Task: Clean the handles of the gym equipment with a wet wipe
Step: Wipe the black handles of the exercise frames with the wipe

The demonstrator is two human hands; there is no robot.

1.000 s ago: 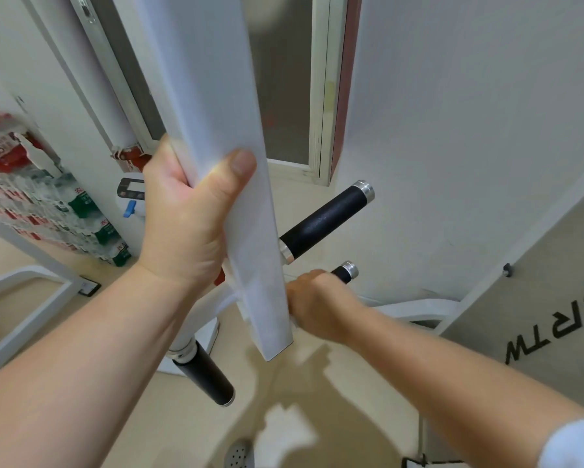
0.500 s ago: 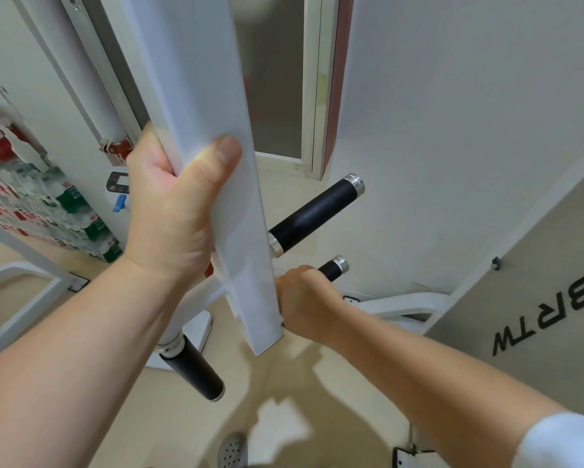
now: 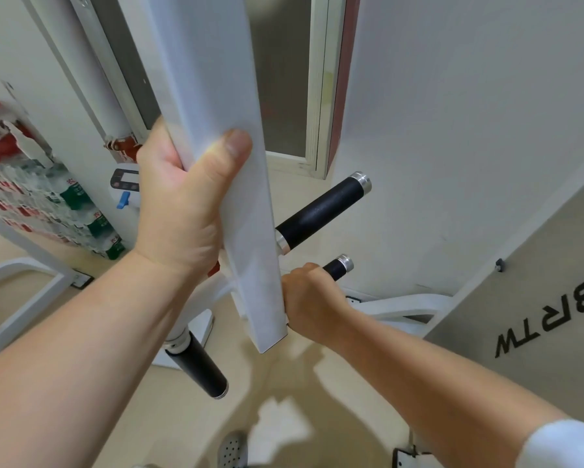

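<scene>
A white square bar [image 3: 236, 184] of the gym machine hangs down the middle of the view. My left hand [image 3: 182, 201] grips it, thumb across its front face. Three black handles with chrome ends branch off near its lower end: an upper right handle [image 3: 321, 211], a lower right handle [image 3: 338, 266] and a lower left handle [image 3: 197, 368]. My right hand [image 3: 309, 300] is curled round the lower right handle, leaving only its tip showing. The wet wipe is hidden; I cannot see it inside the fist.
Shrink-wrapped packs of water bottles [image 3: 47, 204] are stacked at the left. A white machine frame [image 3: 17, 292] runs along the floor at lower left. A grey panel with black lettering [image 3: 547, 319] stands at the right, a frosted glass door [image 3: 284, 79] behind.
My right hand has stayed wrapped on the lower right handle, shifting slightly along it. My left hand keeps its grip on the white bar. The view has shifted a little.
</scene>
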